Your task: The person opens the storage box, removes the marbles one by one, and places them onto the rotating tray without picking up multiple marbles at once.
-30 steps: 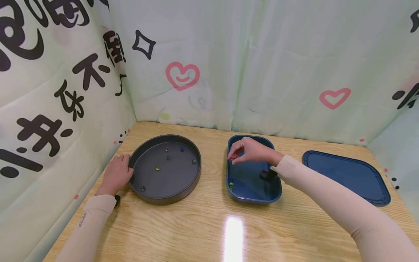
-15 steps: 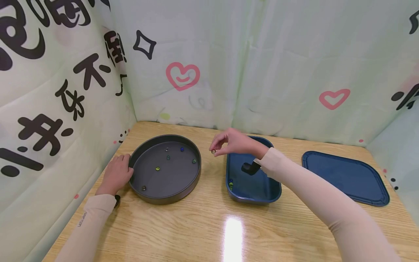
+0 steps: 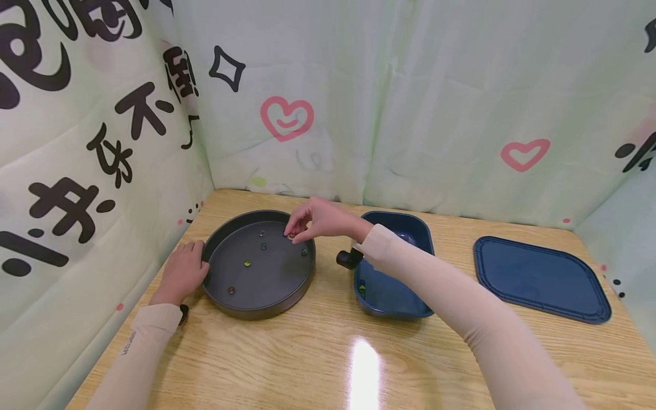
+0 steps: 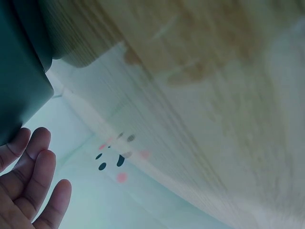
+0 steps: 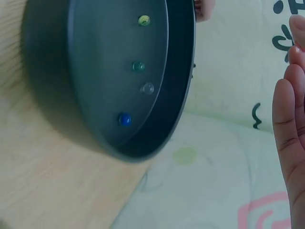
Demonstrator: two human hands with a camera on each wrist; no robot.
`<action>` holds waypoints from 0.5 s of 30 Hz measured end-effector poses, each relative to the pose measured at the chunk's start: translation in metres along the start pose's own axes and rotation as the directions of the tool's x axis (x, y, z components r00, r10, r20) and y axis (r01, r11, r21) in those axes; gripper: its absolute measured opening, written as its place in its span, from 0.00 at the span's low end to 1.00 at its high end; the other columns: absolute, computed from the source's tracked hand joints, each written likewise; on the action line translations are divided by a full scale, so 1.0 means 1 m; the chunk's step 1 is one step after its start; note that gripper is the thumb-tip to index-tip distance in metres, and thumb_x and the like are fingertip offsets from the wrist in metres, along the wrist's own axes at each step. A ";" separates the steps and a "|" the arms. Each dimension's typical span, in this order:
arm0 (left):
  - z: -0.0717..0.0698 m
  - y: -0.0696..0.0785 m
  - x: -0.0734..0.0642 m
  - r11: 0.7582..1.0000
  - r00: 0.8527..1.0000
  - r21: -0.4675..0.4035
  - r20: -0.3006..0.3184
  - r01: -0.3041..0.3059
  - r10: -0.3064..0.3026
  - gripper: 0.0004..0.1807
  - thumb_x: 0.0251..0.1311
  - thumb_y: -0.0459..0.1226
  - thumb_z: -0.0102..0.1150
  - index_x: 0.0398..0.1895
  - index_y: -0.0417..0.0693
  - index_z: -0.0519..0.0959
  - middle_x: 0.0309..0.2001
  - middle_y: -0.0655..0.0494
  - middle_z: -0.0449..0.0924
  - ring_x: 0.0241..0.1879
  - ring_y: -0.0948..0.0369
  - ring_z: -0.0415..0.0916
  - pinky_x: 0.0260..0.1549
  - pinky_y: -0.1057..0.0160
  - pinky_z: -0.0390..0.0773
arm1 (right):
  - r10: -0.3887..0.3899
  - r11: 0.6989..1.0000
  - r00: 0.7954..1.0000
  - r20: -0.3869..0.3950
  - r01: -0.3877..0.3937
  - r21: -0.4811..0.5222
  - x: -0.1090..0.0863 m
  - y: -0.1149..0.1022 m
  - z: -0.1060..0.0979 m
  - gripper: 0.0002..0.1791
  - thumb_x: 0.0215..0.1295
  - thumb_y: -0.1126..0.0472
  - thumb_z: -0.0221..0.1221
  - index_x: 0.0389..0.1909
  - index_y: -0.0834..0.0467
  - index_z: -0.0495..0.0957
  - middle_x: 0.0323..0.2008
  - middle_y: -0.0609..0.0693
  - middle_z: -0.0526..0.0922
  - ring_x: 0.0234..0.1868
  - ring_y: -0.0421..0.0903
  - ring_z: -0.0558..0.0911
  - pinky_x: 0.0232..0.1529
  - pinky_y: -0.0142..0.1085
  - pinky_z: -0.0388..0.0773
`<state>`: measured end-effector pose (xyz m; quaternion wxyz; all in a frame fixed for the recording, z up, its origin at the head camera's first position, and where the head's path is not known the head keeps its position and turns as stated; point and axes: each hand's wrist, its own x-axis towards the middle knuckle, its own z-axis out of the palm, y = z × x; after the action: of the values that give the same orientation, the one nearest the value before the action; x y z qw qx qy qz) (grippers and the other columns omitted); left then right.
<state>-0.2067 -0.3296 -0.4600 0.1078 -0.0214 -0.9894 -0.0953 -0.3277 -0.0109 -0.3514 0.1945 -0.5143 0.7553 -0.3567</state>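
My right hand (image 3: 325, 219) pinches a small marble (image 3: 291, 236) between thumb and fingertips above the right side of a round dark pan (image 3: 256, 312). My left hand (image 3: 181, 273) grips the pan's left rim; its fingers (image 4: 44, 164) lie against the outer wall in the left wrist view. Scattered over the pan's floor are several glass marbles, among them a yellow-green marble (image 3: 247, 263), a brownish marble (image 3: 232, 290) and a green marble (image 3: 304, 251). A blue marble (image 5: 125, 119) shows in the right wrist view, while my right hand hides it in the head view.
Right of the pan stands a deep blue rectangular box (image 3: 394, 314), partly under my right forearm, with a few marbles (image 3: 362, 288) along its left wall. A flat blue lid (image 3: 543, 279) lies farther right. Printed curtains (image 3: 410, 114) enclose the wooden table (image 3: 266, 364).
My right hand has carried the pinched marble left, from inside the blue box to above the pan. The brownish marble has rolled slightly right and back. My left hand stays put.
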 end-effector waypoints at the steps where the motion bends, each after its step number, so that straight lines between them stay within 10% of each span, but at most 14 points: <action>1: 0.000 0.000 0.000 1.000 1.000 0.000 0.001 -0.001 0.001 0.20 0.54 0.31 0.46 0.49 0.26 0.68 0.41 0.30 0.74 0.38 0.40 0.69 0.39 0.43 0.70 | -0.002 1.000 1.000 0.003 0.002 0.003 0.004 0.000 0.002 0.10 0.53 0.64 0.67 0.37 0.59 0.85 0.36 0.52 0.86 0.33 0.38 0.80 0.41 0.37 0.79; 15: 0.001 -0.004 -0.002 1.000 1.000 -0.002 -0.005 -0.017 0.017 0.19 0.55 0.31 0.46 0.49 0.26 0.68 0.41 0.31 0.74 0.37 0.40 0.69 0.39 0.44 0.70 | 0.056 0.997 0.998 0.028 -0.057 0.055 0.058 0.013 0.038 0.12 0.53 0.65 0.67 0.39 0.62 0.84 0.36 0.52 0.86 0.33 0.37 0.81 0.39 0.27 0.78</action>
<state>-0.2052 -0.3329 -0.4619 0.1112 -0.0297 -0.9887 -0.0957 -0.3338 -0.0740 -0.3828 0.2290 -0.4918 0.7565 -0.3652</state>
